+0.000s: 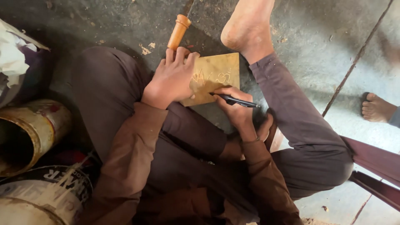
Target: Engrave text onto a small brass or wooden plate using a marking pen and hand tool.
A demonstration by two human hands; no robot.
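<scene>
— What do we see first?

— We see a person seated on a grey floor (316, 46), looking down at a small square wooden board (218, 73) that lies on the floor between the legs. Pale marks are drawn on its face; we leave them unread.

— And the left hand (173, 77)?

— We find it spread flat over the board's left part, fingers loosely together, pressing down on the wood. It grips nothing; it rests on the surface.

— The right hand (237, 108)?

— We see it curled tight around a black pen (235, 100), fingers closed on the barrel. The pen lies nearly level, its tip at the board's lower edge, just beside the left hand's thumb.

— What lies around the board?

— Just above the left hand's fingertips we note an orange wooden handle (178, 31) on the floor, pointing up and away; whatever it belongs to runs out of clear view. To the right of the board stands the person's bare foot (246, 29), heel close to the board's upper corner.

— And farther out?

— At the left edge we see rusty metal tins (33, 129), one lying open on its side, and crumpled white paper (12, 54) above them. At the far right another person's bare foot (377, 108) rests on the floor, well apart from the work.
</scene>
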